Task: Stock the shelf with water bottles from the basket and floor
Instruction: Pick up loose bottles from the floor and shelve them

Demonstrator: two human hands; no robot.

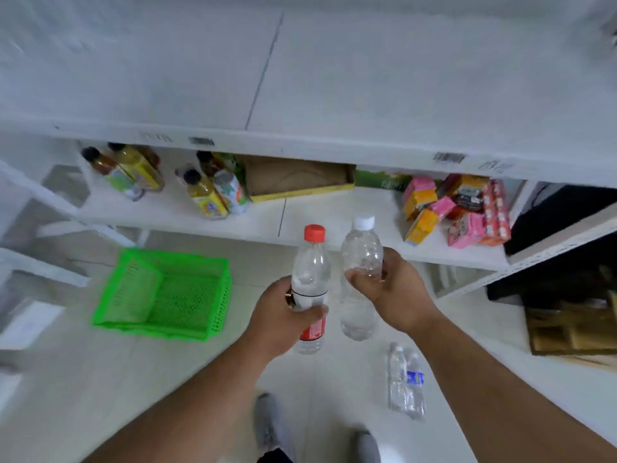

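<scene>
Nearest you, both your forearms reach forward over your shoes [267,426] on the pale floor [100,396]. Your left hand [283,315] has its fingers wrapped around the middle of an upright red-capped bottle [310,285], thumb across its red and white label; the print on that label is too blurred to read. Your right hand [397,285] grips a white-capped bottle [360,262] near its shoulder, held upright just beside the first, with no label you can make out. Below your right arm, two small clear bottles [405,382] lie on the floor, one with a blue label whose writing is unreadable. To your left sits the green basket [167,292], tilted on the floor near the shelf's base. Beyond your hands, the lower white shelf [317,218] carries juice bottles [207,188] with dark caps at left, a flat cardboard box [297,178] in the middle, and pink and orange cartons [457,208] at right. Above it, the upper shelf edge [300,148] bears barcode tags, too smeared to read.
</scene>
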